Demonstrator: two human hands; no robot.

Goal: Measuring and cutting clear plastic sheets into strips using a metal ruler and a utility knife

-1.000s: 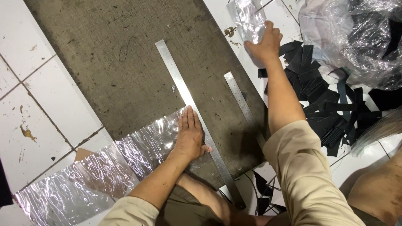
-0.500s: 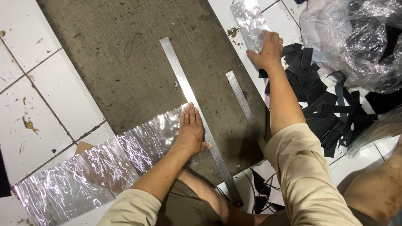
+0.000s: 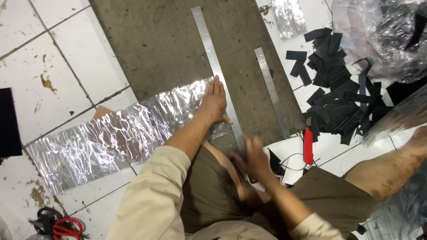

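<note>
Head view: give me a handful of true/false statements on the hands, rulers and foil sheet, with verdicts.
1. The left hand lies flat on the silver foil sheet. True.
2. The right hand rests on the pile of black strips. False: it is at the near end of the long steel ruler, blurred.
3. Two steel rulers lie on the grey board. True; the short steel ruler is to the right.
4. The red-handled scissors lie on the board. False: on the floor tiles, bottom left.

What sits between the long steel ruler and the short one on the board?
In the head view, only bare grey board shows between the long ruler and the short ruler; nothing lies in that strip.
</note>
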